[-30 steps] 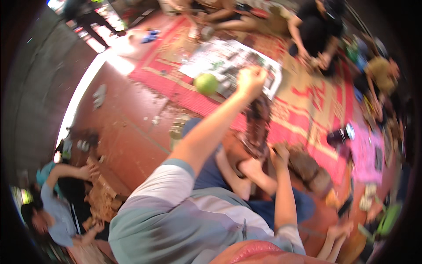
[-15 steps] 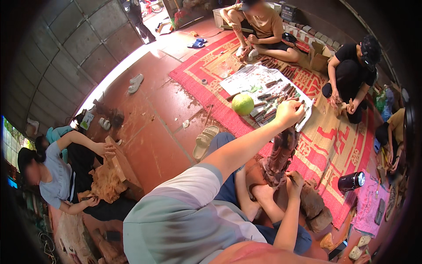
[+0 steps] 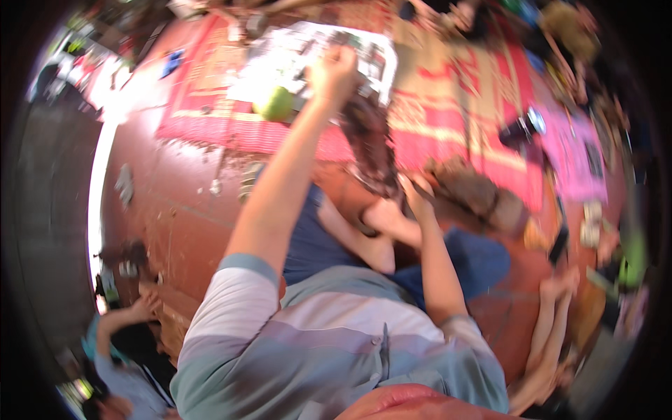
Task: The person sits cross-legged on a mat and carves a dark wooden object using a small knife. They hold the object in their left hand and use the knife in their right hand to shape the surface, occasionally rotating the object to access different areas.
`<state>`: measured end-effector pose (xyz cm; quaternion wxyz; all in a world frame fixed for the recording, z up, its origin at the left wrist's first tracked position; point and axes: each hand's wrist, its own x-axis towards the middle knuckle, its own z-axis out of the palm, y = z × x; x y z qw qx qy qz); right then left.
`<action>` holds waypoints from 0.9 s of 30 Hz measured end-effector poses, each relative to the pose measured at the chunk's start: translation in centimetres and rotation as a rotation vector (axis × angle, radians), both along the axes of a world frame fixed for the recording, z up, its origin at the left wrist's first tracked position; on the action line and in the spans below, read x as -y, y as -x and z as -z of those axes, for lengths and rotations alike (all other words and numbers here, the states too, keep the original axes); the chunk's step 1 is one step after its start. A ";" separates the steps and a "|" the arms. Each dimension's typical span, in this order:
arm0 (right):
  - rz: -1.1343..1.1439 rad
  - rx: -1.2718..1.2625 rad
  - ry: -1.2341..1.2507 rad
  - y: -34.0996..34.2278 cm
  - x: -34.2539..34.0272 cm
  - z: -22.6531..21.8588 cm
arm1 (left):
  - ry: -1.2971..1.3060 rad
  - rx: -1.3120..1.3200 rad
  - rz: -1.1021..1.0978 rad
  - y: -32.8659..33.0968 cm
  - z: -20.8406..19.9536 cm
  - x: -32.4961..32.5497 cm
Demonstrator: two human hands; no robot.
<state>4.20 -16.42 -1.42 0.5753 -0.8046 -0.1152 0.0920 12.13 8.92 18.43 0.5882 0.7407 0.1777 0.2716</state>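
A dark brown carved wooden figure [image 3: 371, 143] stands tilted by my bare feet, its lower end close to them. My left hand [image 3: 334, 73] is closed at the figure's upper end, over a white sheet [image 3: 269, 52] of tools; blur hides what it grips. My right hand [image 3: 418, 199] is closed on a slim dark tool [image 3: 424, 184], beside the figure's lower end. A round green fruit [image 3: 275, 105] sits at the sheet's near edge.
Brown wood chunks [image 3: 476, 189] lie right of my feet on the red tiles. A black cylindrical lamp [image 3: 521, 129] stands on the red and yellow mat [image 3: 434, 129], next to a pink sheet [image 3: 570, 154]. Other people sit at lower left, far side and right.
My view has swung to the right and down, so the mat, figure and fruit appear farther left and higher. Both hands remain closed near the figure; the picture is more blurred.
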 end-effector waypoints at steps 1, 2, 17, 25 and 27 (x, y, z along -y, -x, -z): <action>0.036 -0.107 -0.100 0.1 -0.2 1.4 | -0.014 0.038 0.065 -0.3 0.6 -1.0; 0.075 -0.131 -0.114 0.0 -0.1 2.7 | -0.209 0.092 0.032 -0.4 0.6 -1.4; 0.471 -0.503 -0.749 0.5 -4.1 -0.1 | -0.290 0.046 -0.022 0.2 -0.4 -1.3; 0.548 -0.426 -0.707 1.5 -5.1 -1.3 | -0.331 0.093 -0.025 -0.1 -0.2 -1.6; 0.500 -0.370 -0.861 2.9 -4.9 -0.3 | -0.334 0.136 -0.021 -0.3 0.3 -1.9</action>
